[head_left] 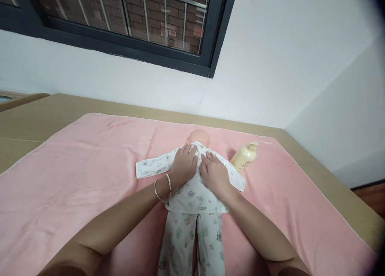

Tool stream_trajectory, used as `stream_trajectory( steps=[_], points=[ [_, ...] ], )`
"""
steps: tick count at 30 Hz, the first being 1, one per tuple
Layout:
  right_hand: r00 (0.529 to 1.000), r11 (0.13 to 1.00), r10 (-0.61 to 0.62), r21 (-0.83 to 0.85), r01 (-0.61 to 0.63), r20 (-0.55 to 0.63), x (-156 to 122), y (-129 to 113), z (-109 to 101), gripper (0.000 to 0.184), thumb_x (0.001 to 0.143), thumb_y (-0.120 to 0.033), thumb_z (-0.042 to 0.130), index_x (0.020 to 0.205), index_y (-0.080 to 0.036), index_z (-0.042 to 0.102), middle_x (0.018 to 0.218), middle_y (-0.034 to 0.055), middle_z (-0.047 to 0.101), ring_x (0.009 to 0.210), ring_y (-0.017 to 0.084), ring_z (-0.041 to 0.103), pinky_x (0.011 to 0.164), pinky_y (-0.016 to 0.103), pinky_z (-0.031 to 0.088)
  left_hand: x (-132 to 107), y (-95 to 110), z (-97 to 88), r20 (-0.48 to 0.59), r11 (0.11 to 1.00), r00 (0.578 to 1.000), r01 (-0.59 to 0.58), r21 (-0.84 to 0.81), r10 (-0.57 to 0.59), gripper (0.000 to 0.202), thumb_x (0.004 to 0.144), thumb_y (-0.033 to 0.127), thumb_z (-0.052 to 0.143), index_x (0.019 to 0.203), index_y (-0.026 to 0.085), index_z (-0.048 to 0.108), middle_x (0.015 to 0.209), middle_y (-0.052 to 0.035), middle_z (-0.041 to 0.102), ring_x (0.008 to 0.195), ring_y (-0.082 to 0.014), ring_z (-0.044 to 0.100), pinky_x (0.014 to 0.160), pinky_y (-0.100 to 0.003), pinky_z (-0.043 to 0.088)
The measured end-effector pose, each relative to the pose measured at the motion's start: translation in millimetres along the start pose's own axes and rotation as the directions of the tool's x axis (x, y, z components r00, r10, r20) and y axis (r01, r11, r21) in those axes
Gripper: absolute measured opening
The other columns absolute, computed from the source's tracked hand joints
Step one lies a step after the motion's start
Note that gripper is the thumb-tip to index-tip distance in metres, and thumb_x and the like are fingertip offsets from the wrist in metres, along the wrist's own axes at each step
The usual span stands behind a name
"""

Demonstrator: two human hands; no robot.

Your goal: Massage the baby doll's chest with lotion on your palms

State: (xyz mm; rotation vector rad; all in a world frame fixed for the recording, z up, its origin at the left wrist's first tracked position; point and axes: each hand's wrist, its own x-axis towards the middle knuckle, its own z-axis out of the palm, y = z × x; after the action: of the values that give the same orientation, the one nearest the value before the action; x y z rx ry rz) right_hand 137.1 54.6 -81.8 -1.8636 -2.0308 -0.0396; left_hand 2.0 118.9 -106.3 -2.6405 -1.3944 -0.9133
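A baby doll [199, 137] lies stretched out on a pink blanket [99, 155], its head toward the wall. It wears a white printed top [195, 199] and matching trousers [180, 236], with the sleeves spread to both sides. My left hand [184, 163] rests flat on the left part of the top's chest, fingers extended, two bangles on the wrist. Beside it, my right hand [215, 172] lies flat on the right part of the chest. Neither hand grips the cloth visibly. The doll's own hands and feet do not show.
A cream pump bottle [244, 156] stands on the blanket just right of the doll's right-hand sleeve. Under the blanket is a wooden table [69, 105] against a white wall [255, 67]. A dark-framed window [135, 23] with bars is above.
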Motion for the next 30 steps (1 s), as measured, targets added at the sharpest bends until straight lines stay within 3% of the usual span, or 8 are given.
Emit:
stream_trajectory(
  steps=[7, 12, 15, 20, 23, 27, 30],
  points=[
    [0.998, 0.999, -0.045, 0.006, 0.044, 0.047, 26, 26, 4, 0.045, 0.1, -0.027, 0.033, 0.139, -0.014, 0.049, 0.149, 0.0145, 0.043, 0.141, 0.026, 0.036, 0.115, 0.047, 0.029, -18, 19, -13.1, 0.044, 0.995, 0.995, -0.087, 0.044, 0.085, 0.044, 0.091, 0.016, 0.041, 0.133, 0.014, 0.051, 0.142, -0.0175, 0.049, 0.135, -0.0337, 0.042, 0.109, -0.054, 0.037],
    [0.989, 0.987, -0.142, -0.071, 0.145, 0.041, 6, 8, 3, 0.05, 0.095, -0.022, 0.038, 0.144, -0.012, 0.043, 0.151, 0.0176, 0.038, 0.142, 0.03, 0.032, 0.117, 0.049, 0.025, -2, 2, -11.0, 0.025, 0.995, 0.997, -0.07, -0.065, 0.072, 0.039, 0.091, 0.016, 0.038, 0.126, 0.012, 0.054, 0.133, -0.0155, 0.058, 0.127, -0.0267, 0.05, 0.111, -0.047, 0.039],
    [0.99, 0.989, -0.138, -0.054, 0.138, 0.011, -4, 0, 2, 0.05, 0.094, -0.022, 0.039, 0.143, -0.012, 0.046, 0.151, 0.0174, 0.039, 0.144, 0.03, 0.03, 0.118, 0.047, 0.025, 2, -3, -7.9, 0.03, 0.995, 0.998, -0.043, -0.087, 0.046, 0.037, 0.091, 0.017, 0.037, 0.124, 0.013, 0.054, 0.13, -0.0149, 0.059, 0.126, -0.0268, 0.051, 0.109, -0.048, 0.041],
    [0.998, 0.994, -0.056, 0.093, 0.055, 0.009, 13, 16, 4, 0.046, 0.099, -0.028, 0.032, 0.14, -0.015, 0.049, 0.151, 0.0143, 0.04, 0.143, 0.026, 0.032, 0.117, 0.046, 0.029, -23, 21, -6.6, -0.009, 1.0, 1.0, -0.011, 0.02, 0.011, 0.044, 0.094, 0.021, 0.035, 0.134, 0.007, 0.047, 0.143, -0.0221, 0.047, 0.137, -0.0344, 0.04, 0.11, -0.056, 0.035],
    [0.999, 0.994, -0.042, 0.1, 0.039, 0.023, 18, 20, 6, 0.048, 0.1, -0.029, 0.031, 0.141, -0.012, 0.047, 0.152, 0.0166, 0.037, 0.144, 0.029, 0.031, 0.116, 0.051, 0.029, -30, 29, -10.0, -0.027, 0.999, 1.0, 0.006, 0.035, -0.005, 0.043, 0.093, 0.021, 0.039, 0.133, 0.01, 0.049, 0.144, -0.0209, 0.047, 0.137, -0.0353, 0.04, 0.11, -0.056, 0.036],
    [0.998, 0.998, -0.065, 0.009, 0.065, 0.0, -4, -1, 8, 0.053, 0.096, -0.022, 0.035, 0.146, -0.007, 0.039, 0.153, 0.0205, 0.033, 0.145, 0.033, 0.027, 0.115, 0.051, 0.03, -12, 11, -14.8, 0.03, 1.0, 0.999, -0.013, -0.022, 0.014, 0.035, 0.091, 0.018, 0.038, 0.121, 0.015, 0.057, 0.13, -0.016, 0.059, 0.127, -0.0294, 0.051, 0.108, -0.053, 0.039],
    [0.997, 0.997, -0.071, -0.039, 0.071, 0.007, -16, -12, 7, 0.055, 0.092, -0.02, 0.041, 0.146, -0.006, 0.04, 0.151, 0.0221, 0.036, 0.144, 0.035, 0.028, 0.115, 0.052, 0.031, -2, -2, -13.0, 0.036, 0.999, 0.999, 0.039, -0.021, -0.038, 0.036, 0.092, 0.021, 0.038, 0.122, 0.012, 0.056, 0.129, -0.0176, 0.06, 0.129, -0.032, 0.048, 0.109, -0.057, 0.036]
  ],
)
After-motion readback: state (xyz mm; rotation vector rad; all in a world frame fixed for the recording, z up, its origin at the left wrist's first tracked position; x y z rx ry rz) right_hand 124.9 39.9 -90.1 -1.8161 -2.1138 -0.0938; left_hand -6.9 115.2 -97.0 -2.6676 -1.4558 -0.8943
